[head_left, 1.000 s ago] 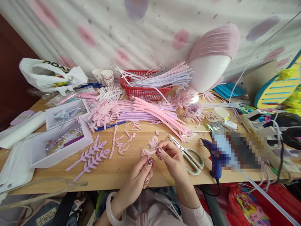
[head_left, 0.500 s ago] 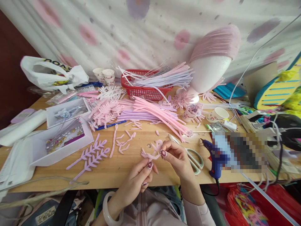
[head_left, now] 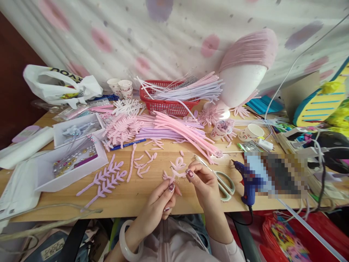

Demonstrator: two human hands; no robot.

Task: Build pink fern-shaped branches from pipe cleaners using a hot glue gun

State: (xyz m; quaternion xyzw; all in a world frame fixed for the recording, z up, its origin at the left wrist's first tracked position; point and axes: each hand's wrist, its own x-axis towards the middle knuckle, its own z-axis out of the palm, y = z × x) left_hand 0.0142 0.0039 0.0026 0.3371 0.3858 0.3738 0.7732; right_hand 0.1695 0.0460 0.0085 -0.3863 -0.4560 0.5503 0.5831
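1. Pink sprig (head_left: 178,174): held over near side of table (head_left: 128,200), left of scissors (head_left: 231,182).
2. Left hand (head_left: 161,200): thumb and finger pinching its stem.
3. Right hand (head_left: 204,185): pinching its right end.

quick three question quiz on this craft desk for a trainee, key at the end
1. Multiple choice: what colour is the fuzzy piece that the left hand pinches? (a) blue (b) pink (c) green
2. True or false: the glue gun lies to the right of the scissors.
3. Fill in: the white bangle is worn on the person's own ____ side.

Key: 1 b; 2 true; 3 left.
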